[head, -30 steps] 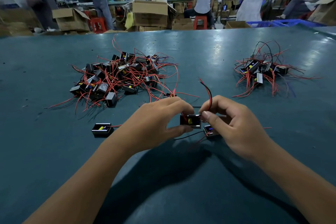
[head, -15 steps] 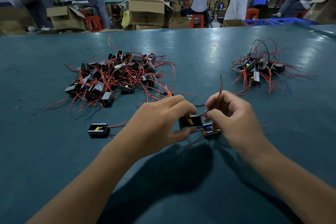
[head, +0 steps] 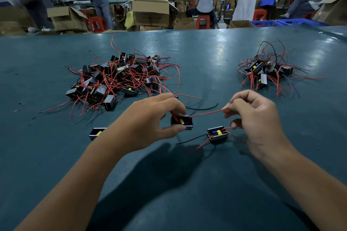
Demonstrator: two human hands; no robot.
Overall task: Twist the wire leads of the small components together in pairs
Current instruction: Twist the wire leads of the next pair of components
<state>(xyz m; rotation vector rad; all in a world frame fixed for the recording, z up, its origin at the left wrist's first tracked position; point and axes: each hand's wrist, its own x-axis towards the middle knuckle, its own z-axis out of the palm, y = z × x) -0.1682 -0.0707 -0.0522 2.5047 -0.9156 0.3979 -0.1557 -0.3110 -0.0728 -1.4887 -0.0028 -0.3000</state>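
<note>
My left hand [head: 148, 120] grips a small black box component [head: 183, 122] with yellow and blue parts inside, held just above the table. A red lead [head: 206, 113] runs taut from it to my right hand [head: 253, 116], which pinches the wire end between thumb and fingers. A second black component [head: 217, 134] lies on the table below my right hand, its red and black leads spread out. Another single component [head: 95, 133] lies left of my left wrist, partly hidden by it.
A large pile of components with red leads [head: 116, 78] sits at the left back of the teal table [head: 187, 184]. A smaller pile [head: 266, 70] lies at the right back. A loose black wire [head: 202, 108] lies between my hands. Cardboard boxes and people stand beyond the table.
My right hand has moved right and away from the left, pulling the red lead out straight. The second component, earlier under my right fingers, now lies uncovered on the table.
</note>
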